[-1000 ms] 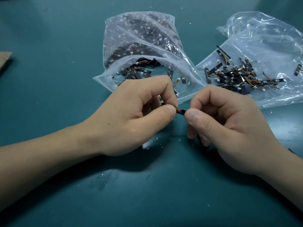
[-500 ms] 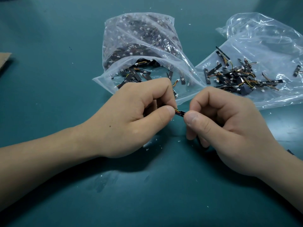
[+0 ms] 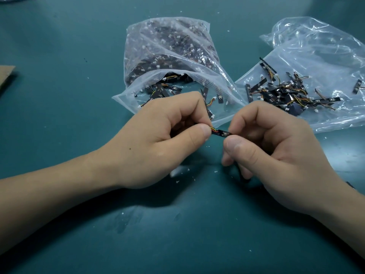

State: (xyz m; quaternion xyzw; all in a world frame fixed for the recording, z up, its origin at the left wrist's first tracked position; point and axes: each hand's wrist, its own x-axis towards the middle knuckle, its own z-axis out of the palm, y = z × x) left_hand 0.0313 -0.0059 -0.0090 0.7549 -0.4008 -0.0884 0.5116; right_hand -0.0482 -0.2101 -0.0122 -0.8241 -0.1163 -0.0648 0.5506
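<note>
"Black circuit strip [image 3: 220, 133] with orange and yellow wires: where is it?"

"Just above the teal table [image 3: 59, 234], between the person's two thumbs. Its long axis runs left to right and dips a little toward the right. The wired end points at the left hand [image 3: 158, 139], the board end at the right hand [image 3: 276, 155]."

"And the grip?"

"Both hands have their fingers curled. The left pinches the wires between thumb and forefinger, and the right pinches the strip's other end the same way."

"Any change from half a second ago?"

"The thumbs have drawn apart, so more of the strip shows. The full clear bag [image 3: 167, 46] beyond the left hand and the flat clear bag [image 3: 316, 46] beyond the right lie as before"
</note>
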